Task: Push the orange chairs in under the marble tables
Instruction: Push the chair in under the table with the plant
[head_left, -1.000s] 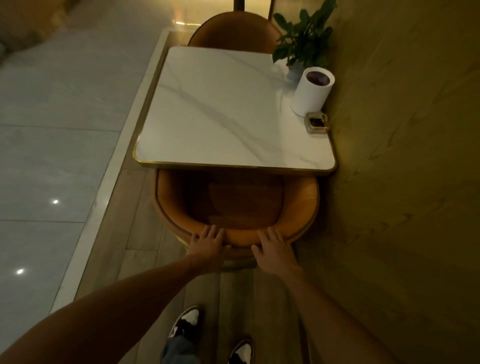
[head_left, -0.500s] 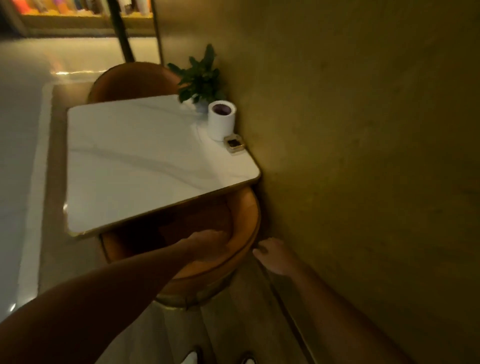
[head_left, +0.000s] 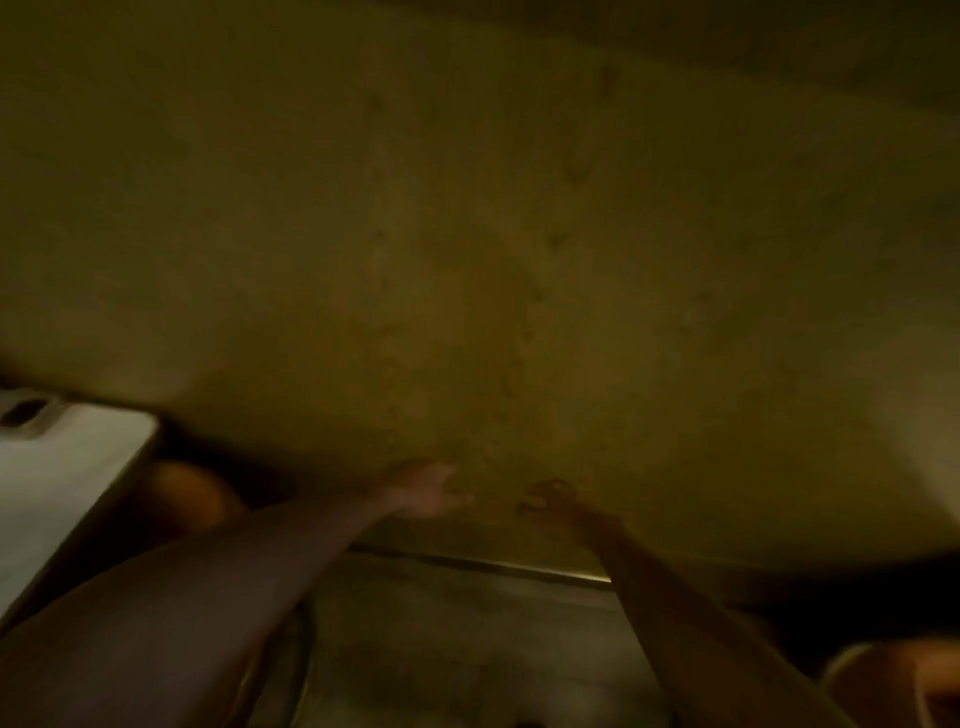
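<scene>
The view is blurred and faces the wall. The white marble table (head_left: 62, 467) shows only a corner at the left edge. Part of the orange chair (head_left: 182, 493) sits tucked below that corner. Another orange chair (head_left: 893, 680) peeks in at the bottom right. My left hand (head_left: 426, 491) hangs in the air in front of the wall with relaxed fingers, holding nothing. My right hand (head_left: 558, 501) is beside it, fingers loosely curled, also holding nothing. Neither hand touches a chair.
A dim yellow-green wall (head_left: 519, 260) fills most of the view straight ahead. A small tray-like object (head_left: 23, 413) lies on the table corner. Wooden floor (head_left: 457, 639) with a metal skirting strip (head_left: 493, 566) runs below the hands.
My head has swung right, from the table to the wall. Both hands have left the chair back and now hang free. A second orange chair has come into view at the bottom right.
</scene>
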